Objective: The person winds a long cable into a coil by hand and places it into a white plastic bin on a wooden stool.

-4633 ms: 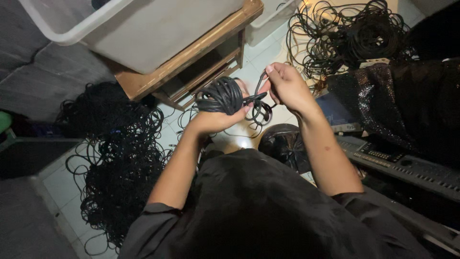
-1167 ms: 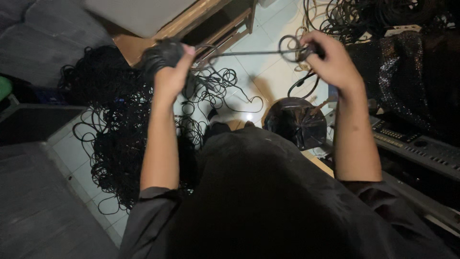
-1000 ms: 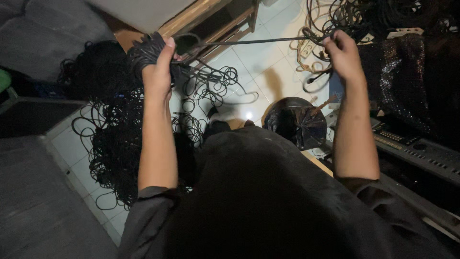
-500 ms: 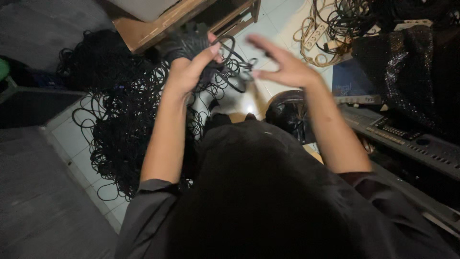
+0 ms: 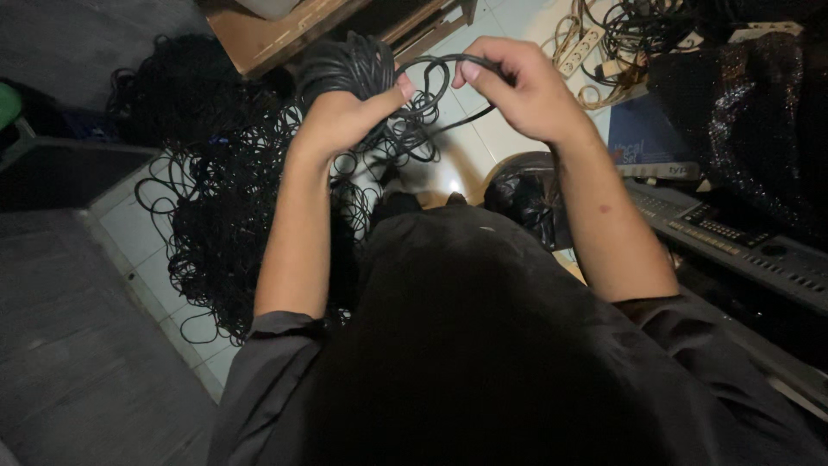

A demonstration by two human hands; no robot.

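Note:
My left hand [image 5: 341,116] grips a thick coil of black cable [image 5: 345,65] held up in front of me. My right hand [image 5: 522,91] pinches a loose loop of the same black cable [image 5: 444,65] just right of the coil, thumb and fingers closed on it. The two hands are close together, almost touching. A big tangled heap of black cable [image 5: 228,198] lies on the tiled floor below and left of my left arm.
A wooden stool or low table [image 5: 285,30] stands at the top. A white power strip with cords [image 5: 582,47] lies top right. An electronic keyboard [image 5: 733,242] and a dark glittery cloth [image 5: 759,112] are on the right. A dark round bin [image 5: 526,194] sits by my knee.
My hands were spread wide, stretching the cable between them; they have come together, and my right hand now lays a loop against the coil in my left hand.

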